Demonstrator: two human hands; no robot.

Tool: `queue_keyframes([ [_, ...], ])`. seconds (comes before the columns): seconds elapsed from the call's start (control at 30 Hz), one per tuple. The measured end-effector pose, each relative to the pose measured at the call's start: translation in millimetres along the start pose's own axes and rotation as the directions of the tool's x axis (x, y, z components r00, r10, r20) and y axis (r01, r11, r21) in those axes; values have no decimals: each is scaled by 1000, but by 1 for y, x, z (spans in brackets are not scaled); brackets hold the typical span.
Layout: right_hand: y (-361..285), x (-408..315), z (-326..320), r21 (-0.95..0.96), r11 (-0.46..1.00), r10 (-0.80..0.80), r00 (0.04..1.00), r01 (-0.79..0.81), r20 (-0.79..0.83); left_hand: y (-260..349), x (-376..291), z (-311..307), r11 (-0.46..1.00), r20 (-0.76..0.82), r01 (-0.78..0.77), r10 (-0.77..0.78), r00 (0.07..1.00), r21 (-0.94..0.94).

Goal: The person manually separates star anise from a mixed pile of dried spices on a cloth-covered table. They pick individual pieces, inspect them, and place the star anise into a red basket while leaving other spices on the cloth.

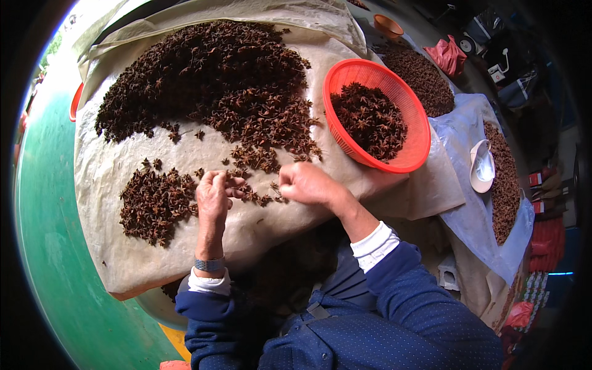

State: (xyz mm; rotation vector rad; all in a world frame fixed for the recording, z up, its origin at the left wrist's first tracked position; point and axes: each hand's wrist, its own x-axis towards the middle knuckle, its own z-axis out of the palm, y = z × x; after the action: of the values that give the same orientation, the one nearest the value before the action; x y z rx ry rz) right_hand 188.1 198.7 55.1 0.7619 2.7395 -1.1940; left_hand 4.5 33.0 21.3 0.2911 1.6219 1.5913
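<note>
Dried star anise covers much of a table draped in a pale sheet. The large star anise heap spreads over the far side, and a smaller pile lies near the left edge. My left hand is at the right side of that smaller pile, palm turned inward and fingers apart, with loose pieces close by. My right hand is to its right, fingers curled at a star anise piece; whether it grips the piece is unclear. A red plastic colander holding star anise stands at the table's right.
More brown produce lies at the right on sheeting, beside a small orange bowl. A pale shoe rests on clear plastic sheeting. A basin sits below the table's near-left edge, over the green floor.
</note>
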Motion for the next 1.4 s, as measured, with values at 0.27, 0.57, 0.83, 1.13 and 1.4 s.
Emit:
queue_keyframes([
  [0.27,-8,-5,18,-86,996,-34,999,34,4,8,-1,-19,974,-27,-5,-1,1000,-228],
  [0.57,-10,9,39,-365,926,68,994,-95,-86,5,-7,-7,926,103,59,-22,994,-374],
  [0.83,6,17,26,102,993,84,978,-66,-189,-6,-10,10,988,208,111,-87,974,-107],
  [1.13,-9,19,19,690,708,198,980,-150,9,-17,-26,36,991,390,131,-121,913,2],
  [1.4,-5,22,28,676,735,133,988,-48,-75,-23,-24,38,1000,325,-5,0,946,16],
])
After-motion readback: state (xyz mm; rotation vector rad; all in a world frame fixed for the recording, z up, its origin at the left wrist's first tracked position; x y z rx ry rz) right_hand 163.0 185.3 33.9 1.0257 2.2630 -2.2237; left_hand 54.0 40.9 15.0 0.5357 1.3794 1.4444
